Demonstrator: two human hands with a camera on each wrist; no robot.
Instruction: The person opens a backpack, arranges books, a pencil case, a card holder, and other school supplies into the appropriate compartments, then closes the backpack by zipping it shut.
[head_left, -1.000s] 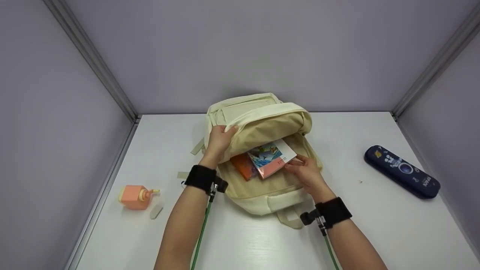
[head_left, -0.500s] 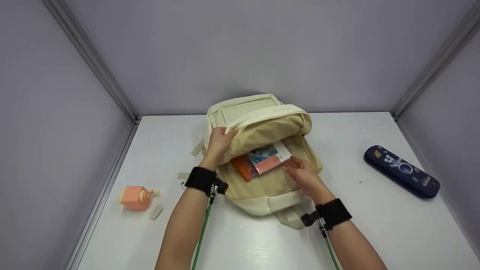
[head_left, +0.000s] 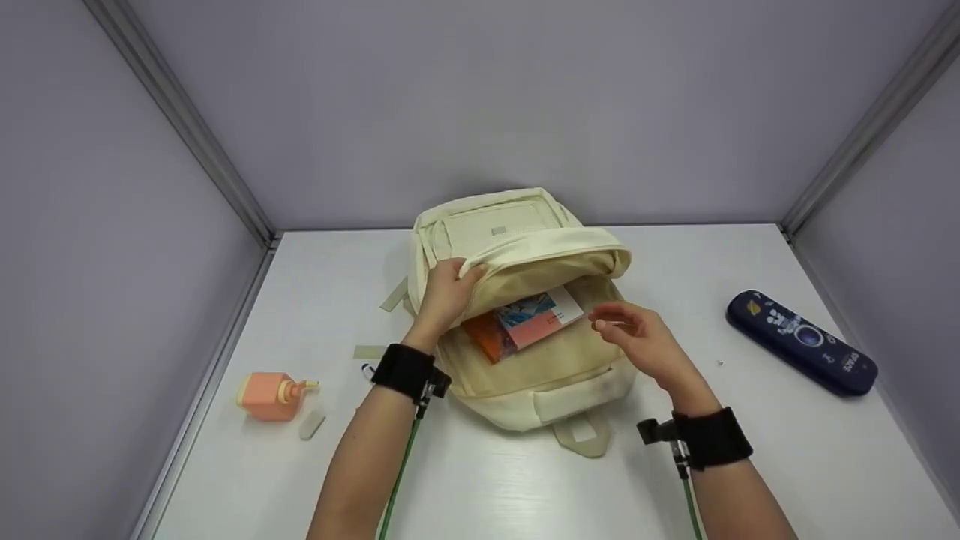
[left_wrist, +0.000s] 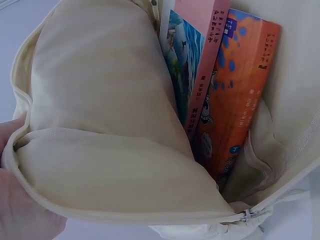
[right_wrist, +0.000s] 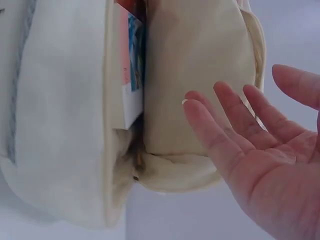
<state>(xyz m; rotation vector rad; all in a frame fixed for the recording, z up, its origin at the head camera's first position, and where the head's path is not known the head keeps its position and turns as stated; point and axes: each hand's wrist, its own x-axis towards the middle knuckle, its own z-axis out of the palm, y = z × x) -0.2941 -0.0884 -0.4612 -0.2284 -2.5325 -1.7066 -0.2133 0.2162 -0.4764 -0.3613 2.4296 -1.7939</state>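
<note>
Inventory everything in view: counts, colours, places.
Backpack: 1, cream, open, centre
Pink book: 1, pink, white, blue, in backpack
Orange book: 1, orange, in backpack, partly under pink book
Case: 1, navy, far right
Bottle: 1, peach and yellow, on its side, far left
Block: 1, pale, beside bottle
Unclear item: 1, white and dark, left of backpack
Speck: 1, pale, left of case
Table: 1, white, under backpack
Walls: 3, grey, back and sides
Posts: 2, grey, back corners
Wristbands: 2, black, one per arm
Cables: 2, green, below wristbands
Left hand: 1, gripping backpack
Right hand: 1, empty, near backpack's right edge
</note>
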